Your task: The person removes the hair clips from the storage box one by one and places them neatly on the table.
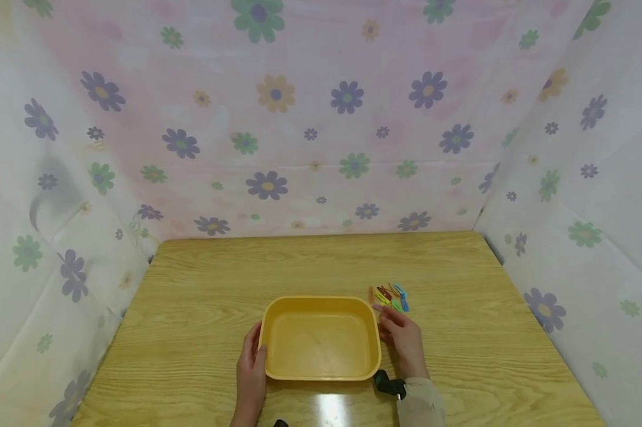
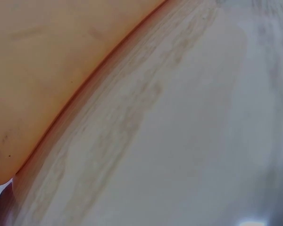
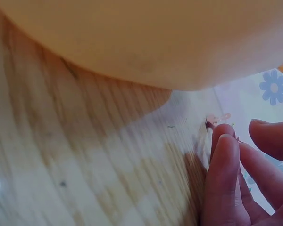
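Observation:
A yellow plastic tub (image 1: 321,378) stands on the table in front of me, nothing visible inside. My left hand (image 1: 251,365) holds its left side, thumb at the rim and fingers along the outer wall. The tub's wall (image 2: 61,56) fills the upper left of the left wrist view. Beyond the tub's right corner, my right hand (image 1: 404,341) reaches to a small pile of colourful little clips (image 1: 389,296). A pink clip (image 1: 377,306) shows right at its fingertips; I cannot tell whether they pinch it. Bent fingers (image 3: 221,174) hide most of that spot in the right wrist view.
The wood-grain table (image 1: 203,284) stretches around the tub. Flower-printed curtains (image 1: 310,118) close in its back and both sides. A black wrist-camera mount (image 1: 389,384) sits beside my right sleeve (image 1: 421,402), close to the tub's near right corner.

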The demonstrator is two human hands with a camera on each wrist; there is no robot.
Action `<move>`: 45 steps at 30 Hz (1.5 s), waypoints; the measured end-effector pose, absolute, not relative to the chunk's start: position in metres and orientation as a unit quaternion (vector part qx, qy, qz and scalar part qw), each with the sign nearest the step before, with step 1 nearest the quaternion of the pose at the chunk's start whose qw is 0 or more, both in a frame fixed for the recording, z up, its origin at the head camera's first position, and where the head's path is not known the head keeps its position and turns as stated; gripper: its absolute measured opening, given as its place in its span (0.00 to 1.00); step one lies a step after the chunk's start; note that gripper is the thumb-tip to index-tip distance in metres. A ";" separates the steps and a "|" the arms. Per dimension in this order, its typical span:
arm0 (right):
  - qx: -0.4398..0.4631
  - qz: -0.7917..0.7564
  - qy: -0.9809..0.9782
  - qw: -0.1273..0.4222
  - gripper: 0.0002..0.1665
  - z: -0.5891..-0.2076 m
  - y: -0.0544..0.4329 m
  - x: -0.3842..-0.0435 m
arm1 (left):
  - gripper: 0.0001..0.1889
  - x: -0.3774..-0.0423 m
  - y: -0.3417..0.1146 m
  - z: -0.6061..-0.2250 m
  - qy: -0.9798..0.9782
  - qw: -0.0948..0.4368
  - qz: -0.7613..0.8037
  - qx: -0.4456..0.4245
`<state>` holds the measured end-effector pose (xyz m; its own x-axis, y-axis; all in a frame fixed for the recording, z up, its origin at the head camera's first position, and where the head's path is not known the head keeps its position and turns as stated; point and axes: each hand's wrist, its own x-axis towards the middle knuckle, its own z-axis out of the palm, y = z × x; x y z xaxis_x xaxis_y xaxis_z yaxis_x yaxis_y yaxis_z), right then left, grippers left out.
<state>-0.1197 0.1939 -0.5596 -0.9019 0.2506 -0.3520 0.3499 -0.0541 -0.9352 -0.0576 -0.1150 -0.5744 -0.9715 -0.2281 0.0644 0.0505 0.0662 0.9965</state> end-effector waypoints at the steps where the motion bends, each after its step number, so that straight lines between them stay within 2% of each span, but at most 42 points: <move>1: 0.217 -0.691 0.688 0.036 0.21 -0.559 0.194 -0.120 | 0.22 -0.058 -0.115 -0.574 -0.723 0.103 -0.681 0.060; 21: 0.216 -0.711 0.668 0.027 0.20 -0.554 0.201 -0.124 | 0.22 -0.064 -0.110 -0.570 -0.716 0.113 -0.686 0.058; 31: 0.184 -0.735 0.651 0.034 0.21 -0.552 0.202 -0.121 | 0.22 -0.064 -0.109 -0.570 -0.721 0.120 -0.680 0.064; 36: 0.175 -0.730 0.660 0.034 0.21 -0.555 0.201 -0.121 | 0.21 -0.061 -0.109 -0.572 -0.715 0.139 -0.680 0.078; 45: 0.180 -0.710 0.677 0.067 0.22 -0.563 0.199 -0.120 | 0.19 -0.054 -0.113 -0.575 -0.719 0.177 -0.658 0.139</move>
